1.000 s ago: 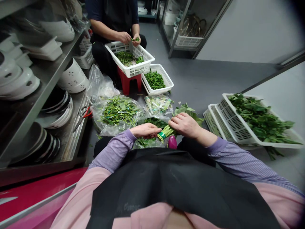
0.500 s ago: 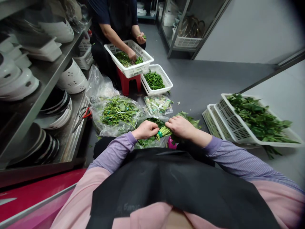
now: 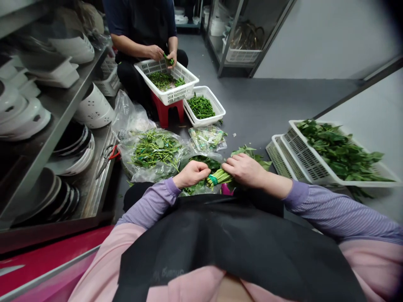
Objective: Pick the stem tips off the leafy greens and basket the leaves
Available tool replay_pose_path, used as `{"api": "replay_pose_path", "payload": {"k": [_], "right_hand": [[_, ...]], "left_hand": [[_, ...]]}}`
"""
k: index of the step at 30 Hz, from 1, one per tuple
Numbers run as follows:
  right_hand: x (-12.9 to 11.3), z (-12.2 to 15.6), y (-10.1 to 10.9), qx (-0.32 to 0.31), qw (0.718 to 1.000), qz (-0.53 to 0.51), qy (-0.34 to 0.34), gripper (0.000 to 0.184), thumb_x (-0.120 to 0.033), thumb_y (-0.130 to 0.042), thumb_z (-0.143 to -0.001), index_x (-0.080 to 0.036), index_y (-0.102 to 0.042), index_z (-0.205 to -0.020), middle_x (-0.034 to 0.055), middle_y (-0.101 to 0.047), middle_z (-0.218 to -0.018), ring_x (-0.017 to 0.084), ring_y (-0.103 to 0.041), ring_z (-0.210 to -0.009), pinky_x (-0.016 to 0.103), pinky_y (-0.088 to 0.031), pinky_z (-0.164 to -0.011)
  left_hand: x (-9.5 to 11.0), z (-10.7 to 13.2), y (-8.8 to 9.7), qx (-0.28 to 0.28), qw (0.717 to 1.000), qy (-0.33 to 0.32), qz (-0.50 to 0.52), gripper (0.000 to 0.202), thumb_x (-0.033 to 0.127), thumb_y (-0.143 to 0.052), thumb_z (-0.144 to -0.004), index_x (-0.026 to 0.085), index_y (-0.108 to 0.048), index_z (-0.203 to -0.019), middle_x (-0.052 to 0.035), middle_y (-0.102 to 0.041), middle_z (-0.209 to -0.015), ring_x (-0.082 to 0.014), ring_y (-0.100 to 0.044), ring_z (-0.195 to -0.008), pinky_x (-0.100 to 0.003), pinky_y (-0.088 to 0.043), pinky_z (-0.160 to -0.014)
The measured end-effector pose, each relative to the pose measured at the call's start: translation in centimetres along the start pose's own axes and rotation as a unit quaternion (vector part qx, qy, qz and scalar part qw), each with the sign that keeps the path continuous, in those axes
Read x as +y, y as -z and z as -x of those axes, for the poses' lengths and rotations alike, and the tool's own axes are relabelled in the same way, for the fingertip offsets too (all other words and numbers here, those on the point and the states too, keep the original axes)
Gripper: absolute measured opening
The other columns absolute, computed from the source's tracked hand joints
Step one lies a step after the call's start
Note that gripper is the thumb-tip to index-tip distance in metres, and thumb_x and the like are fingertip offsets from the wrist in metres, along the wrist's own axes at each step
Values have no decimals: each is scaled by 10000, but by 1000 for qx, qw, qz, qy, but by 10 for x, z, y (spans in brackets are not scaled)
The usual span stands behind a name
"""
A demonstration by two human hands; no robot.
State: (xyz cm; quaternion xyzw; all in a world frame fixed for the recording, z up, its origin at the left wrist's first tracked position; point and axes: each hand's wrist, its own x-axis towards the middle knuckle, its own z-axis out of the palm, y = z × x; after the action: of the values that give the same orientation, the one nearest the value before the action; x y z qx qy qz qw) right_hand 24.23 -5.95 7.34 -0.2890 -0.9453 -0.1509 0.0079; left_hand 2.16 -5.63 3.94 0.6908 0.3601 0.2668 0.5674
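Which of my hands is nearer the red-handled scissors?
Left. Your left hand is to the right of the scissors; your right hand, holding green stems, is farther right.

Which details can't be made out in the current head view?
Head view:
Middle of the green bunch: covered by the right hand.
Anything inside the left hand: hidden by its curled fingers.
Head of the co-worker: cut off by top edge.
Apron lettering: too blurred.

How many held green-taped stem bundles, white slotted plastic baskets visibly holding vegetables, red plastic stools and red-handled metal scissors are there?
Held green-taped stem bundle: 1
White vegetable baskets: 3
Red stool: 1
Red-handled scissors: 1
Total: 6
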Motion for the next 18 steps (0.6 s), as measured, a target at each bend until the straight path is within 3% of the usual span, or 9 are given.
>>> {"api": "replay_pose_path", "payload": {"k": [4,7,12,15,18], "right_hand": [[-1,3,2,-8,1000,-1,-6,172,-168,-422,-837,-157,-571,-750,58,-552,-670,145,-410,-620,299,-215,-625],[5,13,-6,-60,997,-17,-36,119,-169,-461,-804,-157,-577,-780,65,-568,-705,149,-438,-636,293,-212,-607],[31,59,-27,-206,969,-12,-133,113,-133,-471,-760,-151,-583,-764,77,-579,-688,156,-471,-607,284,-180,-555],[45,70,-25,-188,956,12,-224,118,-186,-503,-737,-148,-583,-816,84,-589,-729,172,-497,-636,279,-200,-550],[51,55,-17,-145,958,14,-247,168,-258,-522,-736,-150,-584,-848,83,-591,-750,183,-510,-660,283,-229,-560]], "left_hand": [[2,1,-10,12,999,16,35,404,414,-484,-745,161,-314,-481,48,-254,-473,-49,-217,-466,-224,-178,-451],[14,13,-6,30,999,-19,5,409,428,-478,-750,161,-334,-475,38,-273,-480,-60,-239,-478,-231,-205,-463],[32,30,20,156,983,-75,-62,436,493,-393,-795,171,-363,-502,4,-353,-515,-93,-330,-524,-240,-285,-511],[11,7,29,156,979,-29,-128,400,421,-424,-795,168,-347,-495,20,-329,-496,-84,-310,-512,-227,-274,-511],[-30,-28,45,160,964,75,-201,341,351,-431,-800,157,-422,-520,21,-385,-497,-83,-342,-508,-222,-282,-521]]}}
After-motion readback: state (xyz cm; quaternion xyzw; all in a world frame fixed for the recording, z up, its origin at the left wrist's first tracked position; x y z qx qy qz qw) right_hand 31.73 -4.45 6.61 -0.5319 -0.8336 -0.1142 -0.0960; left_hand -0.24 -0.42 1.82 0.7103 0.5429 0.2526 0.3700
